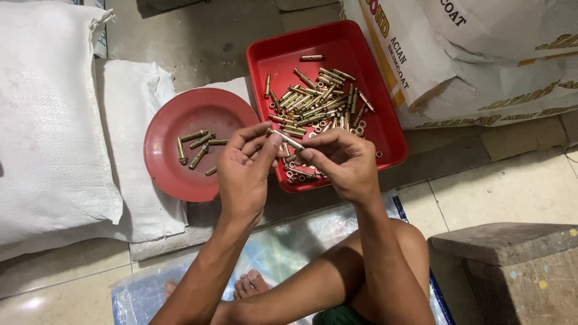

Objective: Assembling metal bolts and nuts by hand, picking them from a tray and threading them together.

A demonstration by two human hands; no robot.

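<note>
Hands meet above the near-left corner of a red rectangular tray: the left hand and the right hand each pinch one end of a single brass-coloured bolt sleeve between thumb and fingertips, holding it slanted in the air. Just beyond the grip, a heap of loose sleeves and small rings lies in that tray. Left of the grip, a round red plate holds a few assembled pieces, touching neither hand.
</note>
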